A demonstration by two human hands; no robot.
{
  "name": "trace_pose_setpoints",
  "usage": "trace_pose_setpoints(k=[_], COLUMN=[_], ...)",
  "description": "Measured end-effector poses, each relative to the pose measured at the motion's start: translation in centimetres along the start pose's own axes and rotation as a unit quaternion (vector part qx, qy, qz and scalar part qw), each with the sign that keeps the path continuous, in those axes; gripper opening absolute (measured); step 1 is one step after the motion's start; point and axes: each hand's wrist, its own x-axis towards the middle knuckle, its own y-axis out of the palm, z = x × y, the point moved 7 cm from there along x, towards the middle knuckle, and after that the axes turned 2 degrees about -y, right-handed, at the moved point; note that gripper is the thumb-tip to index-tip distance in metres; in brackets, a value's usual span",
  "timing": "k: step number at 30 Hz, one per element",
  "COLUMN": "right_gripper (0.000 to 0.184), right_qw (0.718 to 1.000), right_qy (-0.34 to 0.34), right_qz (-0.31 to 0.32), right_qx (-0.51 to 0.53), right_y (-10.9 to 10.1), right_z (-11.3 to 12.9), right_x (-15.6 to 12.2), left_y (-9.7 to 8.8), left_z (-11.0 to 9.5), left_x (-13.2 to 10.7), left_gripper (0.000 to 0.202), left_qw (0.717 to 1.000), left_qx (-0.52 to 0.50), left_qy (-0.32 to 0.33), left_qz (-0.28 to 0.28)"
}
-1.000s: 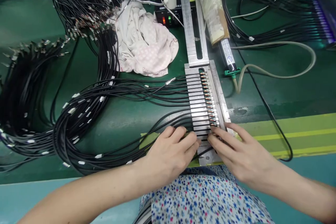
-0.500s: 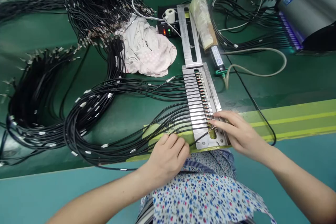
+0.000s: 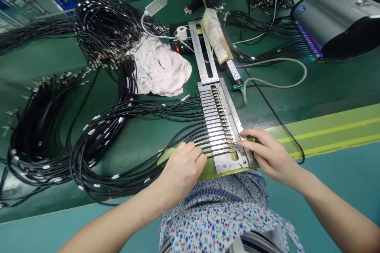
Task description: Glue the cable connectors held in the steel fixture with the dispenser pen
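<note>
A metal fixture lies near the bench's front edge, holding a row of black cables side by side. Their small metal connectors line up along its slot. My left hand is closed at the fixture's left side, fingers curled on a black cable that runs into the lowest occupied place. The fingertips are partly hidden. My right hand has its fingers stretched out, with the tips touching the fixture's right side beside the lower connectors. I see nothing held in it.
Cable bundles spread to the left. Behind the fixture are a crumpled cloth, a lamp, a black control box and a dispensing syringe with a hose. A grey machine with purple light stands at far right.
The lowest cable, slanted across the fixture before, now lies in line with the others. My right fingertips have drawn slightly right, off the connectors. The camera view has shifted.
</note>
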Motion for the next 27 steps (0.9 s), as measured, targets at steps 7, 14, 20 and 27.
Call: trace_pose_setpoints(k=[7, 14, 20, 27], right_gripper=[0.040, 0.047, 0.033, 0.034], right_qw=[1.000, 0.992, 0.974, 0.951], right_qy=[-0.009, -0.065, -0.128, -0.172], right_qz=[0.009, 0.080, 0.105, 0.147], right_qx=[-0.005, -0.076, -0.157, -0.210], right_y=[-0.1, 1.9, 2.5, 3.1], right_z=[0.1, 1.7, 3.4, 4.5], right_x=[0.2, 1.0, 1.7, 1.6], left_y=[-0.4, 0.4, 0.2, 1.1], left_z=[-0.4, -0.3, -0.2, 0.7], left_x=[0.8, 0.5, 0.4, 0.5], left_gripper=[0.021, 0.017, 0.029, 0.027], left_qw=[0.999, 0.999, 0.999, 0.997], left_qx=[0.020, 0.000, -0.008, -0.074], left_qy=[0.021, 0.030, 0.049, 0.008], left_qz=[0.021, 0.028, 0.014, 0.027])
